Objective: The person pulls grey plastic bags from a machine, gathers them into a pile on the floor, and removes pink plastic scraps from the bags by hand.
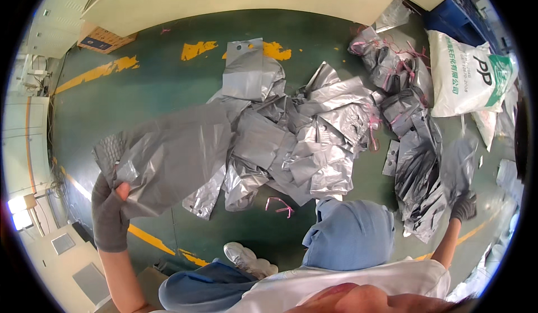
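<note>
— What's the left hand [109,215] up to?
— It's gloved and clenched on one end of a grey bag [174,153], thumb pressed against the plastic.
— Where is that bag?
— Held up over the left part of the green floor [151,97], its other end overlapping the heap [263,136] of silvery bags in the middle.
— And the right hand [464,207]?
— Gloved too, and blurred. It grips the gathered near end of a thin bag [459,164], towards the floor's right edge.
— What lies beside it?
— A dark pile [417,184] of crumpled bags, just to its left.
— And the floor's far right corner?
— A plump white sack [462,75], near a blue bin [455,19].
— Closer in?
— Loose pink string [288,209], just off the heap's near edge.
</note>
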A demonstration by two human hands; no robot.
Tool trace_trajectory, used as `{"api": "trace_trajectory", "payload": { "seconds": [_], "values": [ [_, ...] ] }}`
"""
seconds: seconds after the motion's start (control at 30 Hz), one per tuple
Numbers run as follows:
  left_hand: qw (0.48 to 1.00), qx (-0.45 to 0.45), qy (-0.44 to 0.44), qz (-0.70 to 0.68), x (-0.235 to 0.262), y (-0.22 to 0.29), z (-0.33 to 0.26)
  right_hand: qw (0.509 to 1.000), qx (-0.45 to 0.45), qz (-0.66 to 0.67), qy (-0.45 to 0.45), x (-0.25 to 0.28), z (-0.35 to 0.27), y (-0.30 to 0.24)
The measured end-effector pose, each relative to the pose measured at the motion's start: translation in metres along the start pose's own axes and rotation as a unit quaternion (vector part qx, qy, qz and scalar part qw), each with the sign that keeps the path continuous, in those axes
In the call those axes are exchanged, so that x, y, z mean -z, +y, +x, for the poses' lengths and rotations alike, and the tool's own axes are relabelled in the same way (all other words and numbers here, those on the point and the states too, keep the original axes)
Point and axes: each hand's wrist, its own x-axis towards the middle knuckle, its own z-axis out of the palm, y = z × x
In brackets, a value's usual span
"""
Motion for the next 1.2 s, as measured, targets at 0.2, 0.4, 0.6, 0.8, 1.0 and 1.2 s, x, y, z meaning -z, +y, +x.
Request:
{"api": "trace_trajectory", "payload": {
  "seconds": [0.2,0.4,0.6,0.8,1.0,1.2],
  "values": [
    [0.998,0.024,-0.013,0.064,-0.021,-0.002,0.004,0.816,0.283,0.438,0.25,0.158,0.017,-0.239],
    [0.994,0.072,0.054,-0.056,-0.012,0.0,0.005,0.555,0.568,0.606,0.058,0.391,-0.064,-0.516],
    [0.99,0.07,0.106,-0.059,0.017,0.008,-0.023,0.695,0.356,0.61,-0.132,0.485,-0.068,-0.64],
    [0.978,0.158,0.135,-0.024,0.008,0.026,-0.037,0.421,0.339,0.824,-0.17,0.455,-0.057,-0.66],
    [0.996,0.081,0.014,-0.019,0.021,0.01,-0.047,-0.085,0.303,0.88,-0.355,0.473,-0.032,-0.517],
    [0.996,0.082,-0.021,-0.018,-0.007,0.009,-0.022,0.188,0.263,0.944,-0.067,0.298,0.097,-0.362]
  ]
}}
